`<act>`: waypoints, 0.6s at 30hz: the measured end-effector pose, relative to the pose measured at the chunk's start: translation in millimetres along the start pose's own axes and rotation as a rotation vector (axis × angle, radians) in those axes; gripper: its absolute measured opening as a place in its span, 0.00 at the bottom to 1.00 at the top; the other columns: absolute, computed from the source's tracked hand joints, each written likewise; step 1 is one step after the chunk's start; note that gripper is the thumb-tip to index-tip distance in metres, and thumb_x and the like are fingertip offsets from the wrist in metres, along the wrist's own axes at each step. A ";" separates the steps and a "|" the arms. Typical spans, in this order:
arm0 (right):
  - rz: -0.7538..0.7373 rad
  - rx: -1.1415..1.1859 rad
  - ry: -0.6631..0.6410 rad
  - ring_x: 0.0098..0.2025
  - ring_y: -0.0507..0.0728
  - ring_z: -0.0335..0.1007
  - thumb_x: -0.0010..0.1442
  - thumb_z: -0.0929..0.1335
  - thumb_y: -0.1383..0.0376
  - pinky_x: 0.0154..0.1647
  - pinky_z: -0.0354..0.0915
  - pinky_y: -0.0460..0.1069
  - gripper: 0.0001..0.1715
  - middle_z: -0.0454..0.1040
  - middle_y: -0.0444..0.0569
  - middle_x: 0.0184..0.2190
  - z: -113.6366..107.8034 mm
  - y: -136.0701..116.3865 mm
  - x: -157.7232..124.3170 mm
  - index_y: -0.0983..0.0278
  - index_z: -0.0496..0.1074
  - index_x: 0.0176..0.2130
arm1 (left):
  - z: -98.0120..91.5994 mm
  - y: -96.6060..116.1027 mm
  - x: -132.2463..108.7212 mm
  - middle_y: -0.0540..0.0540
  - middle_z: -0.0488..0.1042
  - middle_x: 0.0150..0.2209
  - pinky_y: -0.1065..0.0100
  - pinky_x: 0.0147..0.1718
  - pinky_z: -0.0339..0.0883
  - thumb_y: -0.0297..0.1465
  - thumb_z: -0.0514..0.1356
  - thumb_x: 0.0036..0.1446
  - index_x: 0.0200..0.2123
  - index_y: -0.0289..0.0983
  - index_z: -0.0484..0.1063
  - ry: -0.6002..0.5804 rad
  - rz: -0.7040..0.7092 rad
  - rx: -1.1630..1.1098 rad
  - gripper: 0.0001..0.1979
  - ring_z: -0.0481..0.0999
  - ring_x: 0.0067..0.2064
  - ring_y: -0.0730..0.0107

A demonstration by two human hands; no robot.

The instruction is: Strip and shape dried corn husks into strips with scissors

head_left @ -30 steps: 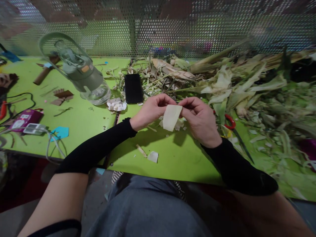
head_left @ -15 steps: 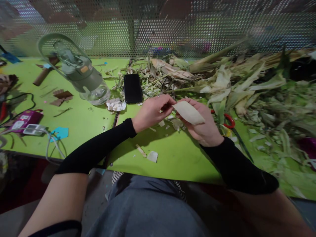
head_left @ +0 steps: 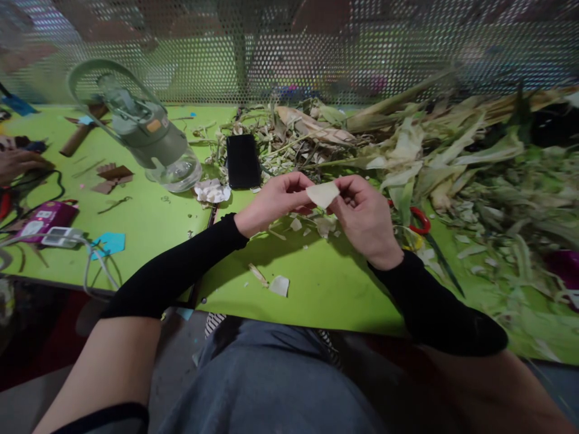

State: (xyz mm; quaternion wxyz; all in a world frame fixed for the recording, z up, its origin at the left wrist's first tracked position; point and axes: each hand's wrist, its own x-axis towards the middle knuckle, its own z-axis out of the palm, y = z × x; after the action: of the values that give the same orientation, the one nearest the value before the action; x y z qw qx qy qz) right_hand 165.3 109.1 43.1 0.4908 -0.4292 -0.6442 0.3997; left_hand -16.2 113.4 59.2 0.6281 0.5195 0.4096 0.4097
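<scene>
Left hand (head_left: 278,204) and right hand (head_left: 368,223) above the green surface (head_left: 335,295) — each grip pinching a pale husk piece (head_left: 322,194); phone (head_left: 243,161) beyond the left, scissors (head_left: 421,222) beside the right.

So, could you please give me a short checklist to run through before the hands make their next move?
1. Pale husk piece in hand: ok, at the fingertips of the left hand and right hand.
2. Scissors laid down: ok, on the table, to the right of the right hand.
3. Table in front of the person free of scraps: not ok, a loose pale scrap lies there.
4. Phone apart from the hands: ok, flat beyond the left hand.
5. Bottle lid sealed: cannot tell.
6. Other person's hand out of the way: ok, at the far left edge.
</scene>
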 end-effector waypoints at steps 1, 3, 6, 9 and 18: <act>0.033 0.023 -0.011 0.27 0.52 0.65 0.52 0.82 0.48 0.28 0.66 0.49 0.24 0.74 0.42 0.27 0.3 0.8 0.4 0.58 0.73 0.32 | -0.2 -0.5 -0.5 0.54 0.74 0.27 0.75 0.33 0.68 0.30 0.71 0.60 0.32 0.35 0.70 0.005 0.049 0.043 0.11 0.74 0.28 0.82; 0.106 0.108 -0.019 0.26 0.51 0.64 0.50 0.83 0.48 0.26 0.64 0.48 0.24 0.73 0.41 0.26 1.1 2.6 1.4 0.58 0.73 0.31 | -0.9 -2.1 -1.0 0.53 0.75 0.27 0.74 0.33 0.67 0.26 0.68 0.61 0.33 0.35 0.71 -0.004 0.110 0.115 0.07 0.74 0.29 0.81; 0.218 0.244 -0.023 0.25 0.51 0.62 0.49 0.83 0.50 0.23 0.62 0.48 0.22 0.73 0.42 0.26 2.4 4.1 2.9 0.59 0.75 0.31 | -1.7 -4.9 -0.6 0.52 0.75 0.28 0.73 0.33 0.67 0.26 0.65 0.62 0.34 0.35 0.71 -0.025 0.162 0.162 0.05 0.74 0.30 0.78; 0.285 0.340 -0.037 0.26 0.50 0.62 0.47 0.83 0.55 0.24 0.63 0.47 0.18 0.74 0.42 0.27 3.0 2.7 3.6 0.59 0.78 0.31 | -1.0 -6.9 -0.3 0.51 0.76 0.30 0.72 0.34 0.65 0.27 0.67 0.59 0.33 0.35 0.73 -0.006 0.259 0.244 0.05 0.72 0.31 0.78; 0.426 0.471 0.011 0.28 0.48 0.64 0.40 0.85 0.59 0.27 0.67 0.44 0.19 0.74 0.42 0.28 4.2 -4.6 2.1 0.61 0.79 0.28 | 2.4 -10.6 -3.4 0.50 0.77 0.32 0.72 0.34 0.66 0.26 0.65 0.60 0.36 0.36 0.73 0.027 0.386 0.419 0.03 0.72 0.31 0.77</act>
State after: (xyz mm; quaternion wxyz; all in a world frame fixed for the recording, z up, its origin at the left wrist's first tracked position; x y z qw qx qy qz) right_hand 160.2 109.3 47.1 0.4855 -0.4314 -0.4267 0.6294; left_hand -14.1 108.1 49.3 0.4118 0.7008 0.3873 0.4350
